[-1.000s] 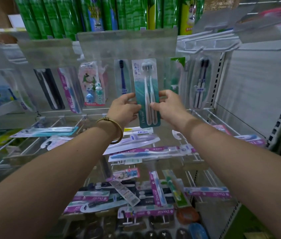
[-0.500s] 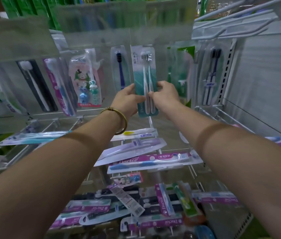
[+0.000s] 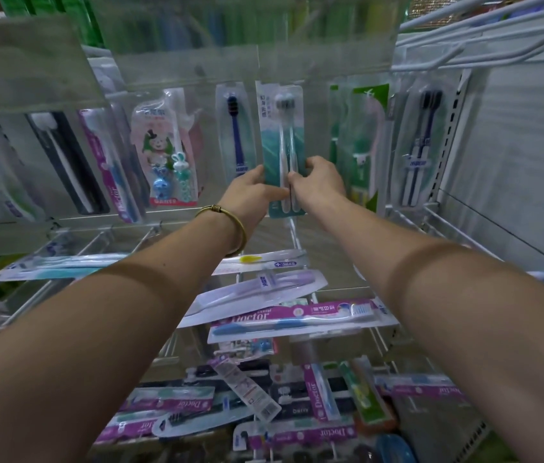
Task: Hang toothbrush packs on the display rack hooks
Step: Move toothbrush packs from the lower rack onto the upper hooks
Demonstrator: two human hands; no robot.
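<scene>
A teal twin toothbrush pack (image 3: 280, 128) stands upright in the middle of the upper hook row, its top just under the clear price strip (image 3: 257, 65). My left hand (image 3: 250, 192) grips its lower left edge and my right hand (image 3: 317, 182) grips its lower right edge. Whether its hang hole sits on a hook is hidden behind the strip. A dark blue single-brush pack (image 3: 235, 128) hangs just to its left.
More packs hang along the row: a child's rabbit pack (image 3: 167, 152), a green pack (image 3: 360, 142), a dark twin pack (image 3: 421, 142). Below, white wire hooks (image 3: 294, 235) carry flat purple Doctor packs (image 3: 297, 317). A loose heap of packs (image 3: 247, 399) lies at the bottom.
Both hands have pushed the teal pack farther in and up toward the hook row, and the camera has moved closer to the rack.
</scene>
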